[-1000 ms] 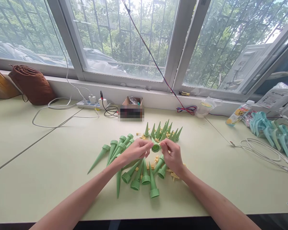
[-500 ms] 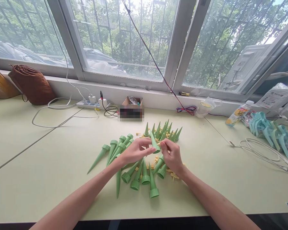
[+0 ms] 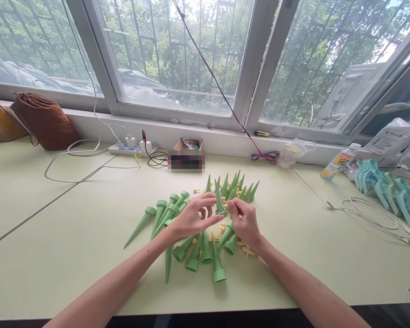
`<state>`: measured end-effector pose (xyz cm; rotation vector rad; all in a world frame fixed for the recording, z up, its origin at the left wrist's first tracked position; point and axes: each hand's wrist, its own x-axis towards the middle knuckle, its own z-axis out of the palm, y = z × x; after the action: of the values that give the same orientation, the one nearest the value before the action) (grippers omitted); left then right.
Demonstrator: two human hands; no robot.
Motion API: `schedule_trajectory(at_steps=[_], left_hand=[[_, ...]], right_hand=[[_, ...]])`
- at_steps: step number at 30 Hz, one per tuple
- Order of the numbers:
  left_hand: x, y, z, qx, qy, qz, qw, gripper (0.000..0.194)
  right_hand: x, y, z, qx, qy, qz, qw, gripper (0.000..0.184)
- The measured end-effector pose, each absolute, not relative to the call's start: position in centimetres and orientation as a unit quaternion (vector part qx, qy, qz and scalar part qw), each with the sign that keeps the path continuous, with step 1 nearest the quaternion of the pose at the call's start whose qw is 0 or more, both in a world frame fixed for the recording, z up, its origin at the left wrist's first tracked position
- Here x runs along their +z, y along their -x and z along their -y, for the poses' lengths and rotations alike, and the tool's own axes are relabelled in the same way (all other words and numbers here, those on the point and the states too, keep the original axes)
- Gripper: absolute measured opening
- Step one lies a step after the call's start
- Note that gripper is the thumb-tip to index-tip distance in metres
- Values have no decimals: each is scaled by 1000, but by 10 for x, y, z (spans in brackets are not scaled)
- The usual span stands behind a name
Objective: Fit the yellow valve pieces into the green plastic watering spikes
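Note:
My left hand (image 3: 193,216) and my right hand (image 3: 243,221) meet over a heap of green plastic cone spikes (image 3: 200,253) on the pale table (image 3: 71,237). One green cone spike (image 3: 219,200) stands point-up between them; my left fingers curl loosely beside it and my right hand pinches its base, next to a small yellow piece. Small yellow pieces (image 3: 222,226) lie scattered among the spikes. More spikes lie to the left (image 3: 164,210) and stand upright behind (image 3: 237,187).
A power strip (image 3: 128,146) with cables and a small cardboard box (image 3: 187,155) sit near the window sill. A brown bag (image 3: 44,120) is far left. Teal clips (image 3: 384,187), a white cable (image 3: 372,214) and a bottle (image 3: 340,161) lie to the right.
The spike between my hands turned from lying with its open end toward me to standing point-up. My left fingers loosened and spread a little.

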<state>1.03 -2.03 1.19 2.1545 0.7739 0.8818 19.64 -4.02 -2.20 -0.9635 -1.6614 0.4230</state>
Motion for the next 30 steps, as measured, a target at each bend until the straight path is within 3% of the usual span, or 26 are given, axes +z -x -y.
schedule_trajectory(at_steps=[30], left_hand=[[2,-12,19,365,-841,-280,286,14]], right_hand=[[-20,-195,42,137,414,711,552,37]])
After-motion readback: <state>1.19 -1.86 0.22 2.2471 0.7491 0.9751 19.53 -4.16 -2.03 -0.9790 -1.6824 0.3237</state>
